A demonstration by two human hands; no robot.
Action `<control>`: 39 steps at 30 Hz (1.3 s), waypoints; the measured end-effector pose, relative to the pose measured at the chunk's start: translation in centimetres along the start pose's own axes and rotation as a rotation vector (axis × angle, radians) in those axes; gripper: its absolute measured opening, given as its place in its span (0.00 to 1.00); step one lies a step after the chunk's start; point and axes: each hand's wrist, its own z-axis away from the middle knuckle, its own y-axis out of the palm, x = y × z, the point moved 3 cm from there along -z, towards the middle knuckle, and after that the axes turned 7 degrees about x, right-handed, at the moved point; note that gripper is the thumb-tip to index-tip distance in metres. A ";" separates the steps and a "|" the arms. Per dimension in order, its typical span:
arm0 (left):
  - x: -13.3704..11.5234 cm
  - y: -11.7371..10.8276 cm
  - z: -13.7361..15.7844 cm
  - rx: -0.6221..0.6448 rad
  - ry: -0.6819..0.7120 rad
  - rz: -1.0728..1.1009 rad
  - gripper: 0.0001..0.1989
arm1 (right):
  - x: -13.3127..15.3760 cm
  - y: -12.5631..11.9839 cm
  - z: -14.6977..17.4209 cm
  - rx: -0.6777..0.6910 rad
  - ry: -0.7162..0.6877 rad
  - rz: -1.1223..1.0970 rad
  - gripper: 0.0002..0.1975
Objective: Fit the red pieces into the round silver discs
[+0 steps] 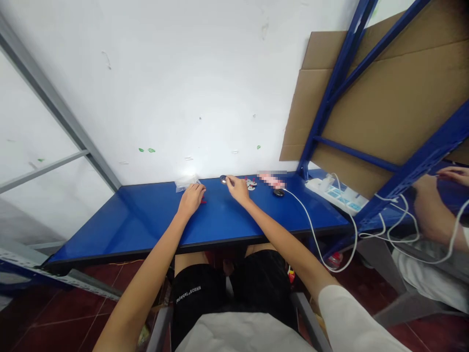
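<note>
My right hand (239, 189) pinches a small round object (223, 179), dark and shiny, just above the blue table (146, 215). To its left my left hand (192, 198) is closed, fingers curled down at the tabletop. A small red piece (204, 201) shows beside that hand; whether the fingers grip it is hidden. Behind the left hand lies a clear plastic bag (183, 183), its contents too bright to make out. Just right of my right hand sits a white round piece with red parts (252, 185).
A black round disc (279, 192) and a blurred pink item (271, 181) lie farther right. A white cable (311, 220) loops past the table edge to a power strip (333, 195). A blue rack post (330, 93) and cardboard (311, 112) bound the right; another person's arm (432, 210) is beyond.
</note>
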 end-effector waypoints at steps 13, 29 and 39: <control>-1.1 0.7 0.5 -0.213 -0.291 0.701 0.16 | -0.1 7.5 0.9 0.091 0.183 -0.821 0.10; -4.7 2.1 0.4 -0.215 -0.258 0.719 0.12 | -0.9 6.0 1.0 0.119 0.197 -0.911 0.06; -6.0 3.6 -1.7 -0.174 -0.239 0.304 0.09 | -1.0 5.7 1.1 0.181 0.121 -0.939 0.10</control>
